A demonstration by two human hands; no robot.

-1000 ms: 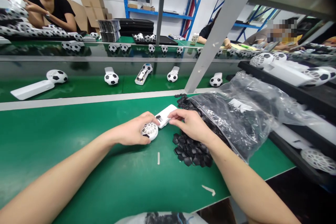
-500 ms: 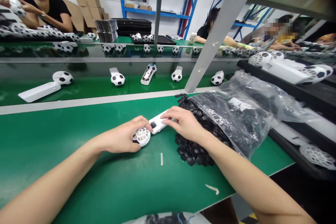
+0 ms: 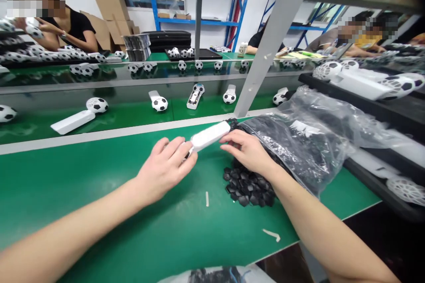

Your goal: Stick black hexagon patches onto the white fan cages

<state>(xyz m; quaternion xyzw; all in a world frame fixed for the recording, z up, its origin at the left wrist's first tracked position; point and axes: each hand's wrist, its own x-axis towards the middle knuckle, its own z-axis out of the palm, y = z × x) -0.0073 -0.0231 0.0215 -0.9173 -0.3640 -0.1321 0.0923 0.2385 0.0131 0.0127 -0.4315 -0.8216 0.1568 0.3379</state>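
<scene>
My left hand (image 3: 169, 166) is closed over the ball-shaped end of a white plastic housing (image 3: 210, 136), hiding most of that end. The smooth, long handle part points up and to the right, tilted above the green table. Just right of the handle, my right hand (image 3: 245, 148) has its fingers apart and holds nothing that I can see. Below and behind the right hand lies a pile of small black plastic pieces (image 3: 250, 188), spilling from a clear plastic bag (image 3: 305, 141).
Beyond the table's pale edge, a green conveyor (image 3: 133, 119) carries several white housings with football-patterned ends. A grey post (image 3: 265, 48) rises at the centre right. Black trays (image 3: 361, 168) with housings stand at the right. White scraps (image 3: 207, 199) lie on the table. Co-workers sit opposite.
The housing has been turned over, from its hollow side to its smooth outside, and raised slightly. My right hand has let go of the handle. Housings on the conveyor have shifted right.
</scene>
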